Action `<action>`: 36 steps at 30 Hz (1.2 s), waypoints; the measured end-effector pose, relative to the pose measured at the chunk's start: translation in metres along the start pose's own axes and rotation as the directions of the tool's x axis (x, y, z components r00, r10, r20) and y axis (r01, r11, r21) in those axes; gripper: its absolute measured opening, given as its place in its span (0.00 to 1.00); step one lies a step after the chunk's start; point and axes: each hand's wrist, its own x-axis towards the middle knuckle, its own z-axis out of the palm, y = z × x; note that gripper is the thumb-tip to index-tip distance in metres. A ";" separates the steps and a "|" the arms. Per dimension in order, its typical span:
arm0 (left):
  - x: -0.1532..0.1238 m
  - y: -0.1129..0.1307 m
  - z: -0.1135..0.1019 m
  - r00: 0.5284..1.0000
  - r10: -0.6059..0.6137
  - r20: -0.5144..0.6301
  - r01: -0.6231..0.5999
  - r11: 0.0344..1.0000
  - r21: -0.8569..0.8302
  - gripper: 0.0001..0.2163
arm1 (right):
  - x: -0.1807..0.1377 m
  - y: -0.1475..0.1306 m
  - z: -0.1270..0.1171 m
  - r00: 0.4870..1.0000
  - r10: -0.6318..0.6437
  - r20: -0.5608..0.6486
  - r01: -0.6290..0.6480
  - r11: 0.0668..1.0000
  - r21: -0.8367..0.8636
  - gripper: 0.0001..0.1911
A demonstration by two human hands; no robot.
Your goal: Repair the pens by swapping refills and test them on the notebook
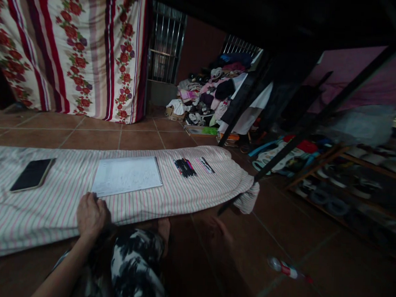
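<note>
My left hand (pixel 93 211) rests on the striped cloth (pixel 182 204) at the near left corner of an open spiral notebook (pixel 127 176). Its fingers are curled together, and whatever lies under them is hidden. Down in the shade past the cloth's front edge, my right hand (pixel 221 235) hangs over the floor, dim, with fingers apart and nothing visible in it. Right of the notebook lies a bunch of dark pens (pixel 185 168). Beyond it are a few more pens (pixel 206 165), pink, white and black. A dark tablet or large phone (pixel 33 174) lies at the left.
A dark slanting metal pole (pixel 293 141) crosses at the right. A plastic bottle (pixel 286 268) lies on the tiled floor. Shoes fill a wooden rack (pixel 356 199) at the right. Heaped clothes (pixel 213 94) stand at the back, beside a flowered curtain (pixel 77 51).
</note>
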 end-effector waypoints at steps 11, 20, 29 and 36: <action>-0.015 0.053 0.021 0.983 0.140 -0.116 -0.143 0.989 -0.023 0.20 | 0.119 -0.023 -0.013 0.998 -0.060 -0.034 0.059 0.997 -0.043 0.27; -0.027 0.083 0.053 0.949 0.308 -0.071 -0.311 0.949 -0.039 0.17 | 0.151 -0.018 0.031 0.985 -0.156 0.073 0.162 0.981 -0.102 0.19; -0.026 0.083 0.052 0.915 0.402 -0.038 -0.404 0.913 -0.065 0.16 | 0.152 -0.021 0.082 0.951 -0.298 0.081 0.307 0.941 -0.144 0.13; -0.027 0.083 0.060 0.851 0.523 -0.053 -0.525 0.847 -0.082 0.13 | 0.151 -0.016 0.090 0.950 -0.293 0.105 0.309 0.927 -0.213 0.10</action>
